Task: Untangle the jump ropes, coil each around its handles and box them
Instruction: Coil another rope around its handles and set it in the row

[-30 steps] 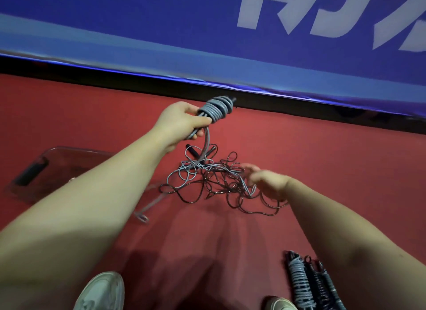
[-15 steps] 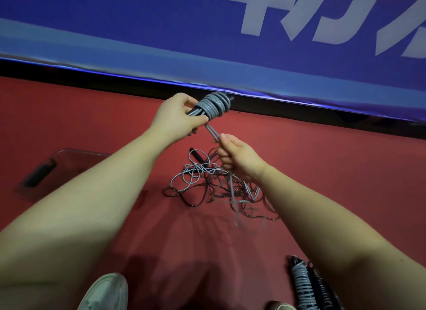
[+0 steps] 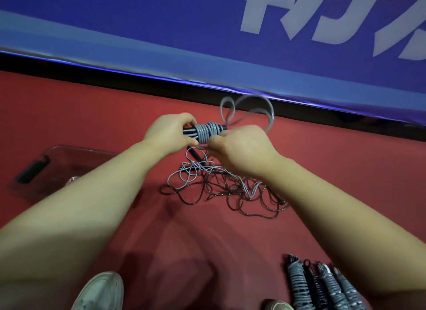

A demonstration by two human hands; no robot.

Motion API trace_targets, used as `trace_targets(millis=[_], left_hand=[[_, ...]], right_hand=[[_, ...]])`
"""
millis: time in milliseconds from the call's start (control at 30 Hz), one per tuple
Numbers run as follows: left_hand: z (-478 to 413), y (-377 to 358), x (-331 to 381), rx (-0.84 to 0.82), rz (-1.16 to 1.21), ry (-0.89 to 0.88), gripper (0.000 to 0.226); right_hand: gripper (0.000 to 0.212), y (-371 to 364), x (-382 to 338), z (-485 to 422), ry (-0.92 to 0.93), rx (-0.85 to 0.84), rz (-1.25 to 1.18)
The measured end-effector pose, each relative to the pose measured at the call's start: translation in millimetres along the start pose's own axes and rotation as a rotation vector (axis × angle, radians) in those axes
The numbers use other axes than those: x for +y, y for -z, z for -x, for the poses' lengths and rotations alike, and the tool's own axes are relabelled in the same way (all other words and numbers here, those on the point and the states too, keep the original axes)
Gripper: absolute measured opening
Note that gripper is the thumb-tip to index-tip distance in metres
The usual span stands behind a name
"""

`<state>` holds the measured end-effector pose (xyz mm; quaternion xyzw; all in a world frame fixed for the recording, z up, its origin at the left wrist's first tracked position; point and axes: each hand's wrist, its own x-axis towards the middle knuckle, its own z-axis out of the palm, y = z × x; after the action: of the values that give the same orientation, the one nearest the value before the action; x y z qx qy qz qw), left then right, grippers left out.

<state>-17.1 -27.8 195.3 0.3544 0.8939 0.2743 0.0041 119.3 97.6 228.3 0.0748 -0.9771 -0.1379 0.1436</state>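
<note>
My left hand (image 3: 171, 132) grips the black handles of a grey jump rope (image 3: 206, 131), which has several turns of grey cord wound around them. My right hand (image 3: 242, 151) pinches the same grey cord just below the coil, and a blurred loop of the cord (image 3: 251, 106) swings in the air above it. Below my hands, a tangle of grey and dark ropes (image 3: 221, 185) lies on the red floor. Several coiled ropes (image 3: 322, 284) lie side by side at the lower right.
A clear plastic box (image 3: 60, 166) with a black handle sits on the floor at the left. A blue banner (image 3: 207, 44) runs along the back above a dark strip. My white shoe (image 3: 101, 291) shows at the bottom.
My right hand rose from the tangle to the coil, carrying grey cord up and around it. The left hand tilted the handles level and lower. A loop now swings above.
</note>
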Motion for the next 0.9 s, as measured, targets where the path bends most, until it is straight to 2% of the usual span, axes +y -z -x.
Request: trace_targets(millis=[67,133,167,267,333,433,600,733,833,900], left_hand=[[2.8,-2.7,4.2,-0.093,-0.031,-0.052,0.036],[5.9,-4.6,6.6,-0.156,-0.043,-0.089,0.019],[6.4,-4.7,7.2,-0.183,-0.031,-0.096,0.018],[6.2,-2.7,9.0,-0.264,0.064,-0.119,0.041],[5.0,-2.1,11.2,-0.292,0.124,-0.136,0.043],[4.9,0.5,17.3,-0.367,0.128,-0.157,0.036],[15.8,5.6,36.7,-0.595,0.129,-0.293,0.03],[26.3,7.6,48.8,-0.745,0.174,-0.338,0.028],[30.6,12.3,57.7,-0.715,0.219,-0.356,0.039],[31.8,16.6,65.7,-0.658,0.254,-0.393,0.048]], right_hand=[[0.028,8.2,0.6,-4.1,0.112,0.025,0.041],[0.025,14.5,6.1,-6.6,0.129,0.043,0.052],[0.026,17.1,10.4,-6.6,0.108,0.057,0.055],[0.028,24.4,27.8,-4.2,0.067,0.104,0.051],[0.028,27.8,38.5,-2.6,0.077,0.125,0.039],[0.021,30.5,48.6,-1.0,0.021,0.1,-0.177],[0.015,23.7,59.1,-3.3,0.011,-0.158,-0.518],[0.019,-1.7,72.6,4.4,-0.029,-0.26,-0.818],[0.012,-25.4,76.1,17.8,-0.118,-0.32,-0.96],[0.017,-36.0,74.3,27.2,-0.192,-0.384,-1.126]])
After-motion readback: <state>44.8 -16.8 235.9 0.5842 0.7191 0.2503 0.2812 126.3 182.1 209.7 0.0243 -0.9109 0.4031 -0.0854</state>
